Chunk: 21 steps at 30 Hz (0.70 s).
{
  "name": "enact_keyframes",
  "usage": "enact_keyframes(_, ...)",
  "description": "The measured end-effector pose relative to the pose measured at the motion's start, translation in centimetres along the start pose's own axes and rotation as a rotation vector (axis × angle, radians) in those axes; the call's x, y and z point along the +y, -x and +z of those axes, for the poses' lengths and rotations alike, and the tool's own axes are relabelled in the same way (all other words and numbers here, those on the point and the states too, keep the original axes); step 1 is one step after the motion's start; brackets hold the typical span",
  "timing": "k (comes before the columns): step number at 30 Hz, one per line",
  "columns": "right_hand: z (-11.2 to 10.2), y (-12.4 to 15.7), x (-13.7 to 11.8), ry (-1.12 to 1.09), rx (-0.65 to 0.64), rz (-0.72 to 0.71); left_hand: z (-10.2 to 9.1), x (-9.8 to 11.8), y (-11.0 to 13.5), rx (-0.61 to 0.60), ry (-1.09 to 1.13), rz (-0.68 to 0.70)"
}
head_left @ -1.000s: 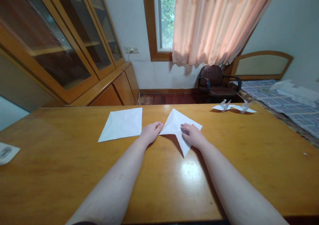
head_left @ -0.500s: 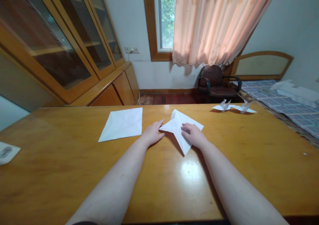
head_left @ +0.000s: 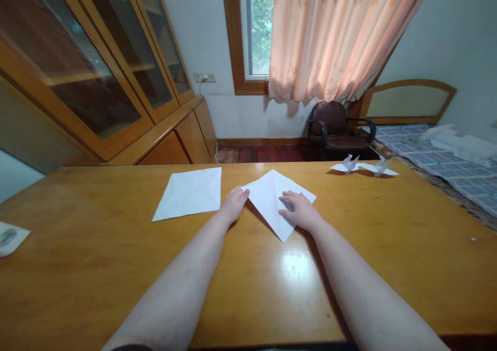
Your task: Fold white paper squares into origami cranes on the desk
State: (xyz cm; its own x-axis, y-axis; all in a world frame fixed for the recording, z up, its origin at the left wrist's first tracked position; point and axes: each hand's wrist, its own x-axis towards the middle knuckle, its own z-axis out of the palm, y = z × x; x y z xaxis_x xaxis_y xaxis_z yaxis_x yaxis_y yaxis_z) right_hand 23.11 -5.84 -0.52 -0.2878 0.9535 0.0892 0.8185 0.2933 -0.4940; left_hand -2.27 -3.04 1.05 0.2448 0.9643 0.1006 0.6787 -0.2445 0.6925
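The left hand pinched the left corner of the creased paper between thumb and fingers; the right hand lay on the paper's right half, fingers loosely spread, gripping nothing. The paper sat mid-scene toward the far edge of the surface, one corner pointing near. Left of it lay a flat white sheet; far right stood two folded paper birds. Beyond the far edge was a chair.

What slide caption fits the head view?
Left hand holding creased white paper by one corner, right hand resting on it.
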Motion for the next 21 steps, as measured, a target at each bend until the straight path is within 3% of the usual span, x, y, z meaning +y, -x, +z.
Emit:
enact_keyframes(4,0.0,0.1,-0.2,0.016,0.003,-0.004,0.5,0.2,0.1,-0.038,-0.105,0.14)
enact_keyframes(10,0.3,0.5,-1.5,0.083,0.038,-0.049,0.9,1.1,0.4,-0.076,-0.203,0.085)
enact_keyframes(13,0.7,0.5,-1.9,0.068,-0.031,-0.166,0.8,1.5,0.5,-0.067,-0.172,0.044)
enact_keyframes(16,1.1,0.3,-2.2,0.105,-0.088,-0.189,0.8,1.7,0.5,-0.064,-0.179,0.004)
enact_keyframes(21,1.8,-0.3,-2.7,0.208,-0.171,-0.132,1.9,1.9,0.5,-0.178,-0.297,0.142)
